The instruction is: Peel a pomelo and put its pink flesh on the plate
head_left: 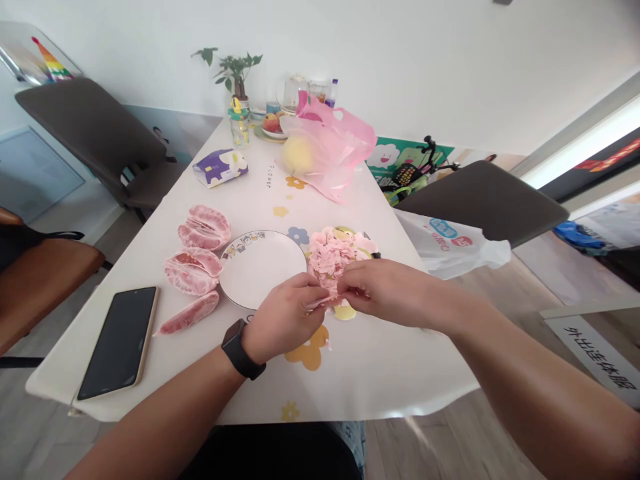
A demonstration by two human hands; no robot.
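Note:
My left hand (pixel 285 320), with a black watch on its wrist, and my right hand (pixel 385 290) meet over the table and both pinch a pink pomelo segment (pixel 323 301) between them. Just behind the hands lies a heap of pink and yellow pomelo peel (pixel 336 252). A white plate (pixel 260 267) with a patterned rim sits left of the heap. Three peeled pomelo pieces lie left of the plate: one at the back (pixel 204 227), one in the middle (pixel 193 270), a single segment (pixel 189 313) nearest me.
A black phone (pixel 120 341) lies near the table's left front corner. Farther back are a purple tissue pack (pixel 220 167), a pink plastic bag (pixel 327 143) with a yellow fruit, a plant, bottles and a fruit bowl. A white bag (pixel 453 243) hangs off the right edge. Chairs stand on both sides.

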